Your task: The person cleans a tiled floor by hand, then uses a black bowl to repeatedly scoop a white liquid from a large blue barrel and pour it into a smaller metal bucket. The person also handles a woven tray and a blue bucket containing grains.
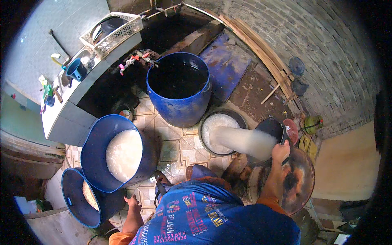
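My right hand (280, 151) grips the rim of a dark bucket (271, 127), tipped to the left. Cloudy whitish liquid (248, 141) streams from it into a round dark-rimmed tub (243, 118) on the floor, where pale foamy liquid (219, 133) lies. My left hand (133, 202) is empty, fingers apart, beside the smaller blue barrel (111, 203) that holds a beige mass (90, 196). Just above it stands a larger blue barrel (150, 150) with a whitish content (125, 154).
A blue barrel of dark liquid (182, 110) stands ahead, near taps (134, 59). At left is a tiled counter (76, 101) with a white plastic crate (119, 36) and a blue dipper (76, 69). A large round rusty vessel (303, 177) lies at right; wooden planks (263, 52) line the brick wall.
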A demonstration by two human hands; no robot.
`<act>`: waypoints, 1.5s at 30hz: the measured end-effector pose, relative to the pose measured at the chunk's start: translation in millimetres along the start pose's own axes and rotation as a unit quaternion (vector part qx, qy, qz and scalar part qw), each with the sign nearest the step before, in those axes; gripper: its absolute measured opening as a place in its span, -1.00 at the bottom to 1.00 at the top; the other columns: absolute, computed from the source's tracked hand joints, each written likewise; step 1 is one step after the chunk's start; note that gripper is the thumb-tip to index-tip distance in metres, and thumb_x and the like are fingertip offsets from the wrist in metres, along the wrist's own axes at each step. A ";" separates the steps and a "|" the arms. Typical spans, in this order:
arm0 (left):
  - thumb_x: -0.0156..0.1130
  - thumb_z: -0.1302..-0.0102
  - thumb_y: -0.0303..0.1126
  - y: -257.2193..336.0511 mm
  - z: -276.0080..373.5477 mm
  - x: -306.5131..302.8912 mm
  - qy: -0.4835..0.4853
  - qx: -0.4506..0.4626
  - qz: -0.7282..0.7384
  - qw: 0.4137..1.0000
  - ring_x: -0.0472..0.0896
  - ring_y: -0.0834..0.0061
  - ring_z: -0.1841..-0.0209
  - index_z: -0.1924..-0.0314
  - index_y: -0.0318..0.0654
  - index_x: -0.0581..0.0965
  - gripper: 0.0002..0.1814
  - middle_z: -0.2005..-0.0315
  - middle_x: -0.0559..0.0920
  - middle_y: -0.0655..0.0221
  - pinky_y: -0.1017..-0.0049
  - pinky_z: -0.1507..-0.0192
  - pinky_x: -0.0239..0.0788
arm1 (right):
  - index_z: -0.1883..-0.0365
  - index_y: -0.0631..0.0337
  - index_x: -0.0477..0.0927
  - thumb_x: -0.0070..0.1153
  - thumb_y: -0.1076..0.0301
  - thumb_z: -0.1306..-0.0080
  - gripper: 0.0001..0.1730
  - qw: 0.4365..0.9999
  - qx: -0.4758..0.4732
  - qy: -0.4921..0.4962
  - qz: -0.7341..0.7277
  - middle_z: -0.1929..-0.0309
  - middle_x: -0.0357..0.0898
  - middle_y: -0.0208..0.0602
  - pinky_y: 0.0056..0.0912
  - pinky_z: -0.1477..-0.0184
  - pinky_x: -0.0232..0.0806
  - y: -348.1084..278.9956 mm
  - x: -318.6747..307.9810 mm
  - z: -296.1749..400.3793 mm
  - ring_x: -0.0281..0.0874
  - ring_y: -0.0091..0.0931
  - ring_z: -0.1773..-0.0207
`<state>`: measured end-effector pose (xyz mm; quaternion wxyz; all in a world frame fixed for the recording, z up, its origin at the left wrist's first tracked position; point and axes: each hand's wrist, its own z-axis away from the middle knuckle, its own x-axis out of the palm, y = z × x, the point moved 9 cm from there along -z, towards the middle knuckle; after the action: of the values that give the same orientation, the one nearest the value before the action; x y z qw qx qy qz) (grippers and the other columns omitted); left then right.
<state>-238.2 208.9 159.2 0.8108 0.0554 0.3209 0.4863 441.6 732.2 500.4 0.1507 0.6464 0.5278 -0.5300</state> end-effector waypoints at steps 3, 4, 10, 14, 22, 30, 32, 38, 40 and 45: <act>-0.06 -0.37 -0.28 12.8 9.3 15.6 -0.019 0.018 -0.003 1.000 0.38 0.35 0.35 -0.37 0.51 -0.22 -0.25 0.29 0.46 0.34 -0.13 0.08 0.21 | 0.34 0.32 0.47 -0.01 0.54 0.00 -0.79 1.000 0.006 0.004 0.003 0.39 0.53 0.21 0.12 0.17 0.29 -11.4 -23.2 -10.7 0.48 0.11 0.24; -0.08 -0.38 -0.27 17.5 14.4 21.0 -0.032 0.024 -0.010 0.999 0.38 0.34 0.34 -0.37 0.50 -0.22 -0.26 0.31 0.46 0.33 -0.12 0.09 0.21 | 0.31 0.33 0.48 0.00 0.54 -0.01 -0.78 1.000 0.012 0.003 0.008 0.37 0.53 0.20 0.11 0.15 0.27 -12.7 -27.9 -12.6 0.48 0.11 0.23; 0.02 -0.34 -0.32 36.7 23.2 26.3 -0.019 0.045 -0.027 0.998 0.37 0.42 0.41 -0.38 0.49 -0.21 -0.19 0.45 0.44 0.34 -0.06 0.12 0.25 | 0.40 0.30 0.39 0.07 0.58 0.03 -0.81 0.993 -0.079 0.083 -0.004 0.42 0.49 0.14 0.07 0.25 0.28 -31.6 -58.5 -24.4 0.44 0.10 0.29; 0.14 -0.28 -0.35 32.9 13.1 25.0 -0.007 0.053 -0.029 0.998 0.38 0.42 0.36 -0.38 0.48 -0.21 -0.10 0.38 0.44 0.35 -0.03 0.19 0.29 | 0.42 0.28 0.37 0.08 0.59 0.04 -0.80 0.977 -0.156 0.144 0.003 0.44 0.44 0.06 0.02 0.30 0.28 -51.0 -75.4 -24.8 0.43 0.05 0.32; 0.20 -0.24 -0.34 -2.1 -48.7 5.9 -0.032 0.048 -0.001 0.998 0.39 0.08 -0.03 -0.41 0.35 -0.23 -0.04 -0.18 0.36 0.10 -0.01 0.27 0.33 | 0.50 0.24 0.31 0.08 0.56 0.09 -0.79 0.940 -0.284 0.183 0.048 0.47 0.37 -0.11 -0.06 0.37 0.29 -119.2 -96.2 -0.1 0.41 -0.08 0.35; 0.18 -0.27 -0.20 17.5 -31.8 -13.3 0.011 0.063 0.098 0.993 0.34 0.04 -0.18 -0.43 0.03 -0.18 -0.09 -0.24 0.30 -0.02 0.10 -0.09 0.26 | 0.08 0.63 0.42 -0.04 0.52 -0.08 -0.57 0.936 -0.240 0.062 -0.249 0.13 0.51 0.20 -0.21 -0.03 0.27 -196.4 -94.5 33.1 0.45 -0.11 0.11; 0.20 -0.26 -0.18 32.4 -39.7 -14.7 0.006 0.052 0.113 0.992 0.24 0.09 -0.30 -0.43 -0.07 -0.11 -0.11 -0.30 0.23 -0.04 0.15 -0.25 0.12 | 0.05 0.61 0.42 -0.04 0.53 -0.01 -0.52 0.933 -0.240 -0.003 -0.270 0.16 0.51 0.05 -0.27 -0.05 0.25 -241.2 -96.3 53.4 0.42 -0.19 0.12; 0.12 -0.25 0.09 94.8 -64.4 -56.3 0.105 0.081 0.152 0.979 0.19 0.01 -0.34 -0.42 -0.18 0.01 -0.11 -0.32 0.18 -0.09 0.20 -0.33 0.03 | -0.01 0.34 0.44 -0.04 0.66 0.10 -0.42 0.739 -0.104 -0.370 -0.554 0.16 0.51 -0.32 -0.41 0.03 0.31 -383.3 -30.4 198.6 0.42 -0.45 0.20; 0.15 -0.22 0.10 94.7 -96.4 -96.9 0.193 0.066 0.097 0.974 0.21 -0.05 -0.32 -0.40 -0.25 0.04 -0.09 -0.29 0.20 -0.15 0.22 -0.34 0.02 | -0.01 0.34 0.43 -0.04 0.67 0.07 -0.44 0.703 -0.120 -0.456 -0.533 0.16 0.50 -0.35 -0.42 0.02 0.31 -446.7 -14.6 277.4 0.44 -0.46 0.20; 0.14 -0.22 0.05 118.8 -136.4 -105.3 0.248 0.024 0.084 0.965 0.35 -0.09 -0.19 -0.33 -0.29 0.15 -0.18 -0.13 0.36 -0.16 0.16 -0.24 0.17 | 0.18 0.32 0.47 -0.05 0.63 0.02 -0.64 0.643 -0.284 -0.562 -0.436 0.30 0.48 -0.39 -0.51 0.15 0.30 -549.0 70.7 440.5 0.39 -0.56 0.28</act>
<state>-439.8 153.7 148.6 0.6604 -0.0211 0.5177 0.5435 -260.9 655.1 467.8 0.3457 -0.1553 0.6869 -0.6202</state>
